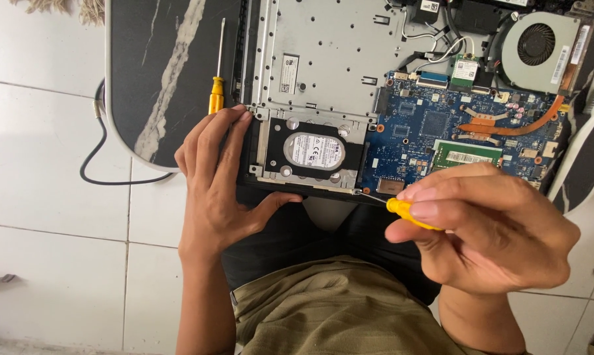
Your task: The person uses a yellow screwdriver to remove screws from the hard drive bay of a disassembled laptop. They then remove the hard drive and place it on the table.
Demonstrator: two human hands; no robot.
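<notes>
Your left hand (211, 190) braces the opened laptop (330, 72) at the surface's near edge, fingers spread flat; your right hand (487, 230) pinches a yellow screwdriver (402, 210), tip at the hard drive (313, 150) bracket.

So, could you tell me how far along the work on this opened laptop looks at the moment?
Done: the bottom cover is off, baring the blue circuit board and fan. In hand: the right hand holds a yellow screwdriver with its tip at the lower right corner of the hard drive bracket, while the left hand steadies the laptop's edge. Left: the drive sits in its bay. A second screwdriver lies on the table.
</notes>
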